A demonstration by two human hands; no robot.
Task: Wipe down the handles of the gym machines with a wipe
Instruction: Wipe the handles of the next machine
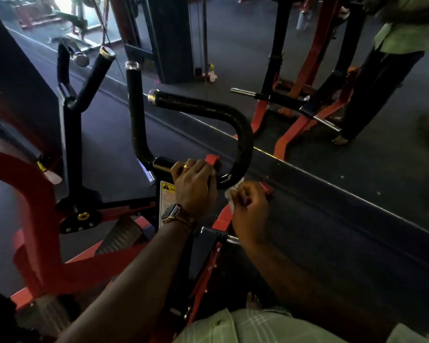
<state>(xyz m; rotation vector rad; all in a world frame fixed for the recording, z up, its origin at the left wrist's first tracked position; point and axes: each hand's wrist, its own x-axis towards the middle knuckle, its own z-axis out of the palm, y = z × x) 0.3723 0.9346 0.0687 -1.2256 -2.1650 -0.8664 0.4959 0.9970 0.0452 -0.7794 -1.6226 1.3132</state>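
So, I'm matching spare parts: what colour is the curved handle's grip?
Black, with a silver end cap; the curved handle shows in the head view.

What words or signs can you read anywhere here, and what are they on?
"Wa": the start of a word, beside a yellow triangle sign, on the white sticker on the machine; the left hand hides the rest.
Small print below it: too blurred to read.
Nothing else readable.

Dark gym floor point(332, 231), red machine frame point(35, 206) standing on it, bare foot point(253, 300)
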